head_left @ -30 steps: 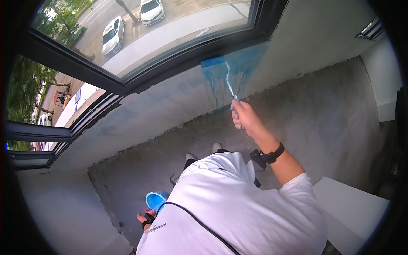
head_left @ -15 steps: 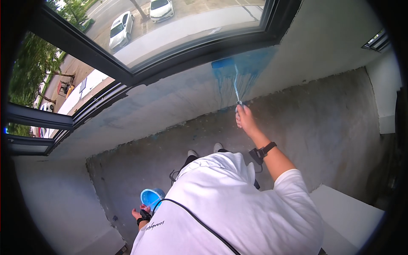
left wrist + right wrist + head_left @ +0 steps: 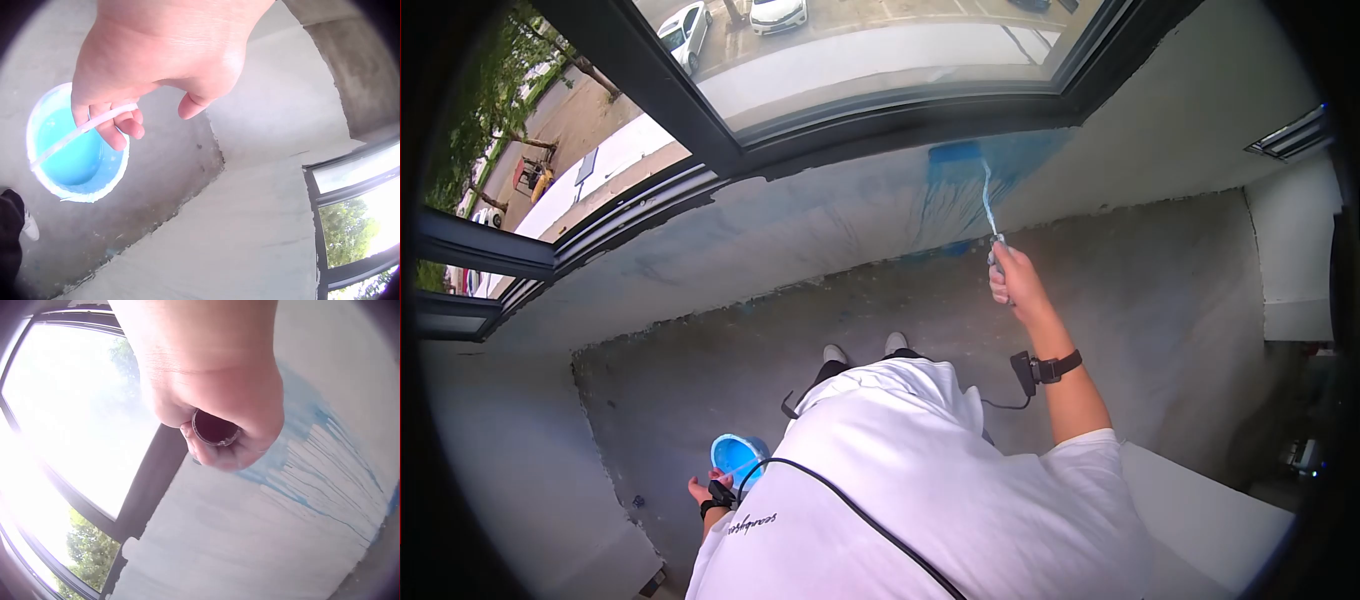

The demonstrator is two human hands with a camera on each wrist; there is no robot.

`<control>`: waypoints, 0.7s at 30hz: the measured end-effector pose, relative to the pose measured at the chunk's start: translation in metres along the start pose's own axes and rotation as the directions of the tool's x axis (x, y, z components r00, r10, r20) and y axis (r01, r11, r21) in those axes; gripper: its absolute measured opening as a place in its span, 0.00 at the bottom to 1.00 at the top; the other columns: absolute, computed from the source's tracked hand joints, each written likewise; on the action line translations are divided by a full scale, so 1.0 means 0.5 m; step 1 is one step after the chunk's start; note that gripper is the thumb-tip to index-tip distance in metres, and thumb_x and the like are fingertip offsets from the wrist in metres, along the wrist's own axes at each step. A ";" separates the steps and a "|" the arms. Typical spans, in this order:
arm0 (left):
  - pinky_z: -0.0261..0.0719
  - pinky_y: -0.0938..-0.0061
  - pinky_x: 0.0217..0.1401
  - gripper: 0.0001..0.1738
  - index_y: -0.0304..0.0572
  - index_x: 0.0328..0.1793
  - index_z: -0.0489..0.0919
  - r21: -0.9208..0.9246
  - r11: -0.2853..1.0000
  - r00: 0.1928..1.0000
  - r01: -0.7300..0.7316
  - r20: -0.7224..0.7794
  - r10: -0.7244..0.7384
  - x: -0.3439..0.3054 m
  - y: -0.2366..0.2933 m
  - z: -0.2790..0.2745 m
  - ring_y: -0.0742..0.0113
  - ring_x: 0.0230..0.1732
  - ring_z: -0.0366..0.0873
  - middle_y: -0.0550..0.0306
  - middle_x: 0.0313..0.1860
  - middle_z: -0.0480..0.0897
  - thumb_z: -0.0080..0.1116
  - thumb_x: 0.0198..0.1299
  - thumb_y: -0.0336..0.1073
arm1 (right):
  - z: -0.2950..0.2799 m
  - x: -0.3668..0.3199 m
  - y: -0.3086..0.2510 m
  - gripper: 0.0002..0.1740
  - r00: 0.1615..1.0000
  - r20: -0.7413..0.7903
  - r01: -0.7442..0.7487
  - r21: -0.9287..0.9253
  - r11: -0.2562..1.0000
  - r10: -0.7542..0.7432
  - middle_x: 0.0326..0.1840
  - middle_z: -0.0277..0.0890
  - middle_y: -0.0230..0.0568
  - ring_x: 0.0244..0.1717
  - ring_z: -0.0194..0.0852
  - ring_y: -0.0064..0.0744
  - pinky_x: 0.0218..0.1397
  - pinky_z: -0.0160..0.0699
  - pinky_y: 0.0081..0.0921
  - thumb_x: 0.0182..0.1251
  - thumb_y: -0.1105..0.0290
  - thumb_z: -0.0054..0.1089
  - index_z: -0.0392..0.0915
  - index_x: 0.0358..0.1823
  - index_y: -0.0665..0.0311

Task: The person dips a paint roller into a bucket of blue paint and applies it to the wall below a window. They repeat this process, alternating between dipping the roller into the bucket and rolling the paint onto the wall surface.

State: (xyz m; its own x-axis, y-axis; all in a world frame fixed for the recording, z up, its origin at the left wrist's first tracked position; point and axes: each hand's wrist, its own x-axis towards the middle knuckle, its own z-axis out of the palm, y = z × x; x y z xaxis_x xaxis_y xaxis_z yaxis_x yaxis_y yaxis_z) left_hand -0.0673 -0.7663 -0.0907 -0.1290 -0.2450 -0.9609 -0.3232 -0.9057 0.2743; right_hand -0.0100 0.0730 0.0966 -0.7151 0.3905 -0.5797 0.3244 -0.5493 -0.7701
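Note:
My right hand (image 3: 1018, 280) grips the handle of a paint roller (image 3: 989, 205), fingers wrapped round it. The blue roller head (image 3: 955, 153) lies against the wall just below the window frame, at the left end of a wet blue patch (image 3: 1030, 152). In the right wrist view the round handle end (image 3: 216, 428) shows inside the curled right hand (image 3: 219, 387). Low at my left side, my left hand (image 3: 708, 488) holds a bucket (image 3: 717, 452) by its handle. The left wrist view shows the white handle (image 3: 69, 139) across the curled fingers and light blue paint (image 3: 72, 153) inside.
A dark window frame (image 3: 880, 125) runs above the painted wall. Blue drips (image 3: 322, 462) run down towards the grey floor (image 3: 880, 300). A white block-like surface (image 3: 1200, 500) stands behind my right side, and a black cable (image 3: 860, 510) crosses my shirt.
The head view has shifted, so wall, roller and hands sit differently in it. Blue paint shows more plainly at the wall's base below the drips. Both hands keep their holds.

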 end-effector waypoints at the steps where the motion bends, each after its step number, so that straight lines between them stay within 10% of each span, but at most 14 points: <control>1: 0.65 0.51 0.56 0.26 0.42 0.42 0.67 -0.004 1.000 1.000 0.004 -0.010 -0.004 0.004 0.000 0.022 0.58 0.42 0.74 0.56 0.40 0.73 0.56 0.49 0.55 | 0.007 -0.001 -0.007 0.16 1.000 -0.003 -0.003 -0.022 1.000 0.003 0.17 0.56 0.23 0.11 0.50 0.14 0.13 0.50 0.17 0.77 0.54 0.46 0.64 0.35 0.56; 12: 0.66 0.53 0.58 0.25 0.44 0.45 0.68 0.018 1.000 1.000 0.008 0.011 -0.008 0.024 -0.042 0.096 0.63 0.41 0.77 0.61 0.33 0.75 0.55 0.54 0.56 | 0.004 0.096 -0.011 0.17 0.956 -0.122 -0.274 -0.056 0.960 0.265 0.17 0.56 0.23 0.13 0.50 0.14 0.15 0.50 0.15 0.76 0.53 0.48 0.66 0.34 0.58; 21: 0.71 0.62 0.54 0.23 0.44 0.45 0.68 0.058 0.998 0.999 -0.004 0.053 0.001 0.012 -0.081 0.212 0.64 0.41 0.77 0.62 0.31 0.75 0.54 0.57 0.56 | 0.099 -0.048 -0.123 0.16 0.978 -0.107 -0.191 -0.134 0.972 0.178 0.16 0.56 0.22 0.12 0.47 0.13 0.13 0.47 0.15 0.76 0.54 0.48 0.66 0.33 0.57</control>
State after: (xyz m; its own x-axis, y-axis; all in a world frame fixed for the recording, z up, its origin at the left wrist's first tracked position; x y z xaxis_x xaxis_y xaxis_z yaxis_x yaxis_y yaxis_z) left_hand -0.1543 -0.6944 -0.1035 -0.1786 -0.2273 -0.9573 -0.3766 -0.8831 0.2800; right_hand -0.0436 0.0609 0.1710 -0.5759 0.3634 -0.7323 0.5349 -0.5099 -0.6737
